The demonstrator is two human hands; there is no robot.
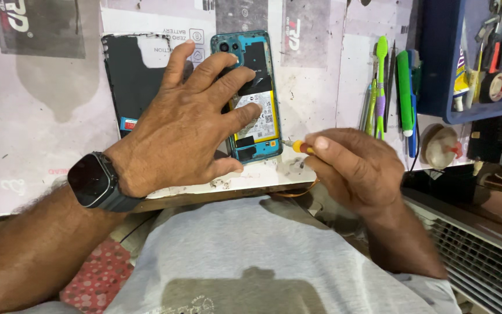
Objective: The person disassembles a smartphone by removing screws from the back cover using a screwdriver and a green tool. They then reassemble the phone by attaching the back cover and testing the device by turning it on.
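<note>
A pale, stained table (53, 104) carries a dark back cover (132, 75) and, just to its right, an opened teal phone (257, 125) lying face down with its battery showing, while a blue tray (437, 70) of tools sits at the far right with green tools (390, 87) beside it. The left hand (187, 125), a black watch (97, 181) on its wrist, lies spread open with fingers resting on the phone. The right hand (350, 168) is closed around a small screwdriver (298, 146), its tip near the phone's lower right corner.
</note>
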